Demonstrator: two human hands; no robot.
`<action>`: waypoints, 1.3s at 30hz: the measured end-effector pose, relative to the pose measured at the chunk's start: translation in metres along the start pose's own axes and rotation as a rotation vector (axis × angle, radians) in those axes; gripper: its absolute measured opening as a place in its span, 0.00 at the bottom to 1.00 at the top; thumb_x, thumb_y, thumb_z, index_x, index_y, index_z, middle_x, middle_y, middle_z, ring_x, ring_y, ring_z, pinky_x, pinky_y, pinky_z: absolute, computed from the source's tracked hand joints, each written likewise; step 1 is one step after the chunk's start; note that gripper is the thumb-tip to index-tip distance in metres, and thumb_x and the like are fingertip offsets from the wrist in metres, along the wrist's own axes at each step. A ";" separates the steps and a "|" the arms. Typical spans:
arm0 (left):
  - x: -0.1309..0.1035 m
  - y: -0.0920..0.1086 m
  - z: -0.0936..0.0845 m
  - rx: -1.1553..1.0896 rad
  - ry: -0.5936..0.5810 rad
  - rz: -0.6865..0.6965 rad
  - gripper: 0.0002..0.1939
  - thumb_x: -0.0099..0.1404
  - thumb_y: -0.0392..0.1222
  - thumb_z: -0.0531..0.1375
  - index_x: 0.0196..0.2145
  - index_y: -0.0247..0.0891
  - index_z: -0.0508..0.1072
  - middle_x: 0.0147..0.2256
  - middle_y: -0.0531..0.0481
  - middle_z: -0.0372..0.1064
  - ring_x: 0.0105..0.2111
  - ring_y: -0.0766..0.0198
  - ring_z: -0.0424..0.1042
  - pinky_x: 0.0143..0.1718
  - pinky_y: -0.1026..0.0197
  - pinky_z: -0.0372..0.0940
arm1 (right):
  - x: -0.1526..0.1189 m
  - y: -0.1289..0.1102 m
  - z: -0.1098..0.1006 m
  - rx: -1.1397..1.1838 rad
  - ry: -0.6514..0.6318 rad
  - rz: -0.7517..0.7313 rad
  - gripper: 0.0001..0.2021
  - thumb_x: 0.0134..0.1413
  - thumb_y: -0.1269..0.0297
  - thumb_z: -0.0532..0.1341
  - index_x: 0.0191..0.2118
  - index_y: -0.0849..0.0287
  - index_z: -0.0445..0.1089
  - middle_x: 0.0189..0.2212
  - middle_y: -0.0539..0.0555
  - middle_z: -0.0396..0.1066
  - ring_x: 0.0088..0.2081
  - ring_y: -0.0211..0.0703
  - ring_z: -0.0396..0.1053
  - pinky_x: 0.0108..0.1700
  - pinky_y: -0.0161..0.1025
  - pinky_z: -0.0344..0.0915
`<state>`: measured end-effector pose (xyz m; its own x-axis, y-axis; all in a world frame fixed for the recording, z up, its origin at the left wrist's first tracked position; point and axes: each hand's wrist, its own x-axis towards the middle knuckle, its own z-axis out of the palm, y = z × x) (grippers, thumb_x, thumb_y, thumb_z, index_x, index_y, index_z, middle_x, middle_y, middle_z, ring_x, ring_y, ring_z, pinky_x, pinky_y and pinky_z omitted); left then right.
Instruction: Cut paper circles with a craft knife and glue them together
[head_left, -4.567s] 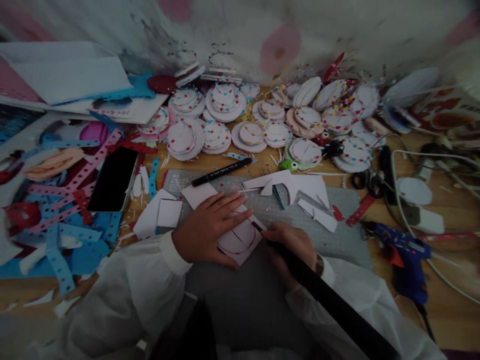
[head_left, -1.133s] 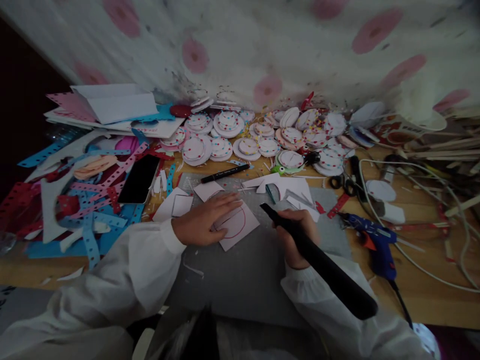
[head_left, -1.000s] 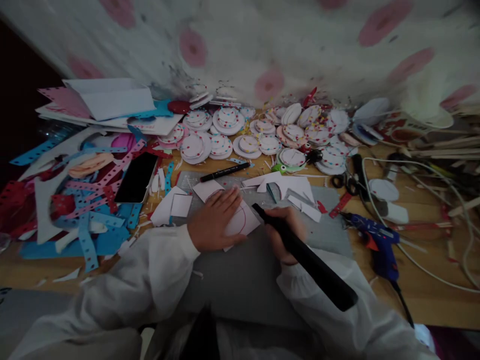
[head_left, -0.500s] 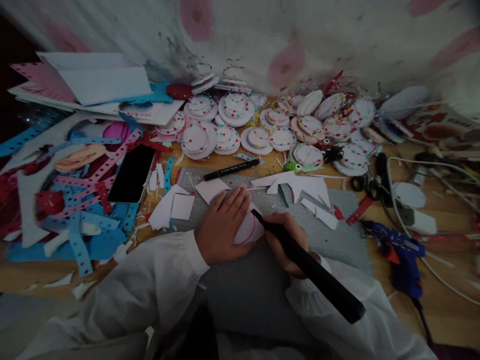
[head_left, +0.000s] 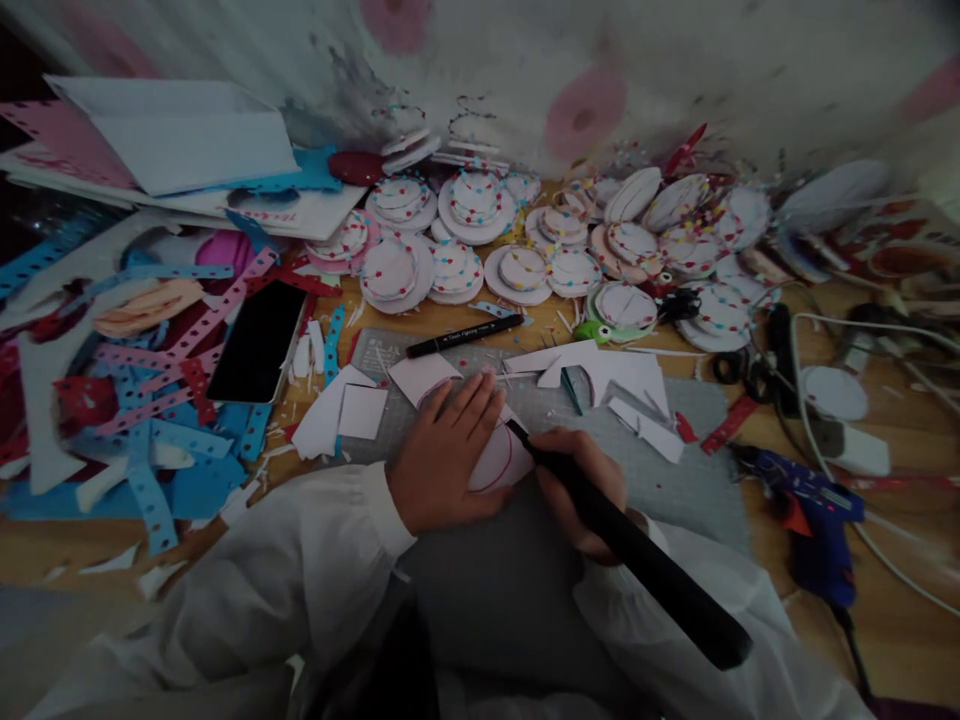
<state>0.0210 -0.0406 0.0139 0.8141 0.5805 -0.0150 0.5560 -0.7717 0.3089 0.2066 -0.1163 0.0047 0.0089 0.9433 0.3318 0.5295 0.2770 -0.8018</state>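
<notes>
My left hand (head_left: 448, 455) lies flat with its fingers stretched out, pressing down a white piece of board (head_left: 491, 465) that carries a drawn red curve. Part of that piece is hidden beneath the palm. A long, thick-handled black craft knife (head_left: 645, 550) is gripped in my right hand (head_left: 583, 490). Its narrow dark tip meets the board close to the red line, just right of my left fingers. Under both hands is a grey cutting mat (head_left: 675, 500). Beyond the fingers lie a black marker (head_left: 465, 335) and white cut-out scraps (head_left: 630, 375).
Decorated round white hats (head_left: 472, 205) crowd the back. At left are a phone (head_left: 259, 340), dotted strips (head_left: 150, 480) and a white open box (head_left: 180, 135). A blue glue gun (head_left: 810, 520) with cables lies at right, near black-handled scissors (head_left: 750, 370).
The view has shifted slightly. The knife's rear end sits a little lower and further right, while its tip stays by the red line. My left hand keeps its place on the board.
</notes>
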 end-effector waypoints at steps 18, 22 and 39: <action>0.000 0.004 0.002 0.044 0.007 -0.028 0.46 0.62 0.64 0.51 0.65 0.25 0.49 0.68 0.32 0.38 0.67 0.44 0.40 0.65 0.39 0.33 | 0.002 0.001 0.001 0.040 -0.050 -0.018 0.12 0.51 0.71 0.56 0.42 0.53 0.64 0.28 0.50 0.69 0.28 0.43 0.70 0.29 0.38 0.67; 0.000 0.005 0.002 0.070 0.010 -0.046 0.47 0.62 0.65 0.51 0.66 0.26 0.48 0.68 0.33 0.37 0.68 0.45 0.39 0.65 0.39 0.32 | -0.001 -0.002 0.000 0.016 -0.065 -0.005 0.12 0.51 0.72 0.56 0.42 0.53 0.64 0.28 0.50 0.68 0.28 0.42 0.68 0.28 0.38 0.65; 0.000 0.005 0.003 0.065 0.006 -0.056 0.47 0.62 0.66 0.52 0.65 0.26 0.48 0.68 0.32 0.36 0.68 0.47 0.37 0.66 0.41 0.33 | -0.012 -0.018 0.006 0.029 0.025 0.062 0.09 0.50 0.72 0.56 0.39 0.53 0.63 0.24 0.49 0.67 0.24 0.42 0.67 0.24 0.37 0.64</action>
<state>0.0242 -0.0454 0.0131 0.7807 0.6244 -0.0245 0.6102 -0.7534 0.2452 0.1920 -0.1314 0.0127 0.0626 0.9541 0.2930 0.5026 0.2234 -0.8352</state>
